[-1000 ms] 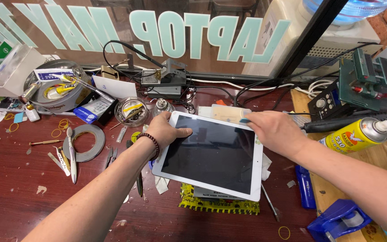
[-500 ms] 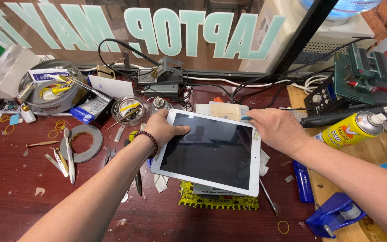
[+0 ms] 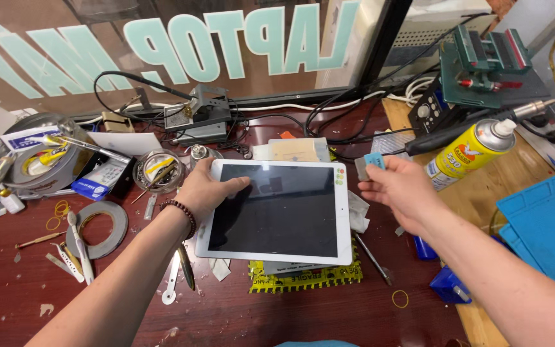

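Far left on the red table point(image 3: 8, 302) I see a tape roll point(image 3: 97, 230) lying flat with a toothbrush point(image 3: 78, 247) across it, and a glass dish point(image 3: 157, 171) behind them. My left hand point(image 3: 205, 191) wears a bead bracelet point(image 3: 182, 214) and grips the tablet's left edge, thumb laid on the dark screen, the other fingers curled under where I cannot see them. The tablet point(image 3: 281, 211), white-framed and screen up, sits mid-table on a yellow mat point(image 3: 303, 277) that pokes out beneath its near edge. Just right of the tablet's top corner, my right hand point(image 3: 401, 187) is off the tablet, thumb and forefinger pinching a small blue pick point(image 3: 374, 160). Behind that hand a yellow spray can point(image 3: 473, 153) lies tilted, and a blue mat point(image 3: 547, 225) covers the far right.
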